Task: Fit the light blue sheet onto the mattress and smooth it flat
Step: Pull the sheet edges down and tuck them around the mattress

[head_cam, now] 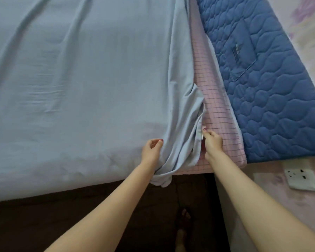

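Note:
The light blue sheet (pixel 80 79) covers most of the mattress, with long creases at the far left and a bunched fold hanging over the near right corner. A strip of pink checked mattress cover (pixel 218 110) shows bare along the right side. My left hand (pixel 152 149) lies on the sheet beside the bunched fold, fingers loosely curled, thumb and fingertips touching the cloth. My right hand (pixel 212 141) pinches the sheet's loose white-hemmed edge over the pink strip.
A dark blue quilted pad (pixel 265 84) lies against the mattress's right side. A pink floral wall with a white socket (pixel 302 179) is at the right. Dark floor and my feet (pixel 184 226) are below the mattress's near edge.

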